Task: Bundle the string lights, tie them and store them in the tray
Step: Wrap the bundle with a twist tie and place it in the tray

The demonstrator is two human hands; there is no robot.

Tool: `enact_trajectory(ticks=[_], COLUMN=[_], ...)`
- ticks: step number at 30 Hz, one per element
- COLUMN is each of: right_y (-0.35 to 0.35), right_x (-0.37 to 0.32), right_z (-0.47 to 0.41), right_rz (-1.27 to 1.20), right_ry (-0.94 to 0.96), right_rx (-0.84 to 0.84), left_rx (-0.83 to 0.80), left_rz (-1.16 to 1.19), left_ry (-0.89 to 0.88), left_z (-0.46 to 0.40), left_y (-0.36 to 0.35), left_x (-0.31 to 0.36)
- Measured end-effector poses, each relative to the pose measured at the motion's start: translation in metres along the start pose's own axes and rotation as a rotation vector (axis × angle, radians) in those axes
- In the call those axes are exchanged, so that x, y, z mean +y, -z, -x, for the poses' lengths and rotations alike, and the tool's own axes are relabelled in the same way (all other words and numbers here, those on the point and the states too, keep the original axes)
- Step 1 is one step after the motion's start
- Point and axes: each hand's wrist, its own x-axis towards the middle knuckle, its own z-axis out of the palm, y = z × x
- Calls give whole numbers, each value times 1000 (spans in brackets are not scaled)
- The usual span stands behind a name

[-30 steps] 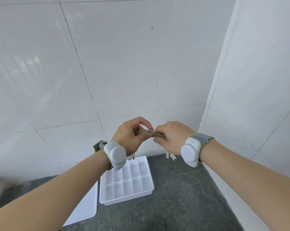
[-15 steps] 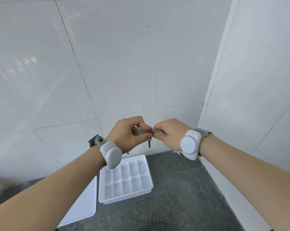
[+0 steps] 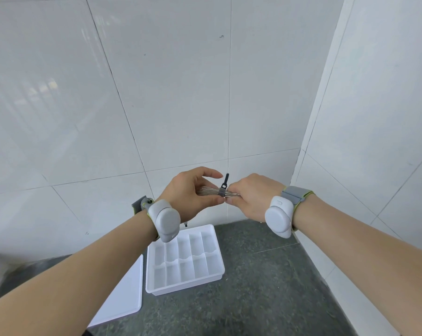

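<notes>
Both hands are raised in front of a white tiled wall (image 3: 181, 93), above a dark speckled table (image 3: 265, 287). Between them is a thin bundle of silvery string lights (image 3: 208, 191), held level in the air, well above the table. A dark grey tie (image 3: 223, 187) is wrapped round the bundle near its middle, and the tie's free end sticks up at a slight slant.

The left hand (image 3: 188, 192) has its fingers curled round the left part of the bundle; its thumb tip meets the strands just below the tie, while the forefinger arches above without clearly touching. The right hand (image 3: 250, 194) closes its fingers on the right part of the bundle, just beside the tie; the fingertips themselves are hidden behind the knuckles.

Each wrist carries a pale grey band device, the left one (image 3: 165, 220) and the right one (image 3: 279, 219), the latter on a grey strap with a yellow-green edge. No writing can be read on either; a small mark on the right device is too small to make out.

Below the hands a white tray (image 3: 221, 265) with rows of compartments rests on the table, holding nothing that can be seen. Just to its left lies a flat white lid (image 3: 125, 297), partly covered by the left forearm. No label or brand shows on either.
</notes>
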Motion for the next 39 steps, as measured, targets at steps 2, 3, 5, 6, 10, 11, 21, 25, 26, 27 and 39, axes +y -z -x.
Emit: enact_trajectory(ticks=[2,3,5,6,10,11,21,25,26,27,39], right_y=[1,1,0,0,0,-1,-8,-12,-13,-18,-124], right_x=[0,1,2,2,4,5,5,-4,-6,-9,-7], right_z=[0,0,0,1,2,2,-8,-13,-14,-16,-101], right_rz=[-5,-11,-33,-51,-95,-93,-55,-16,-6,3,130], right_ry=[-6,-11,-23,-28,-36,-34,-10,46,59,68,132], right_rx=[-2,-5,-10,-12,-20,-18,15,33,30,17,-164], left_rx=[11,9,3,1,9,10,-43,-178,-207,-228,-330], left_rz=[80,98,107,106,125,111,-270,-522,-572,-622,-1049], left_ry=[23,31,30,17,-66,-86,-136,-74,-56,-45,-17], left_z=[0,0,0,0,2,3,-4,-5,-5,-3,-10], left_y=[-2,-3,-5,-6,-8,-8,-2,10,13,15,33], left_x=[2,2,1,0,-2,-2,-15,-28,-33,-39,-162])
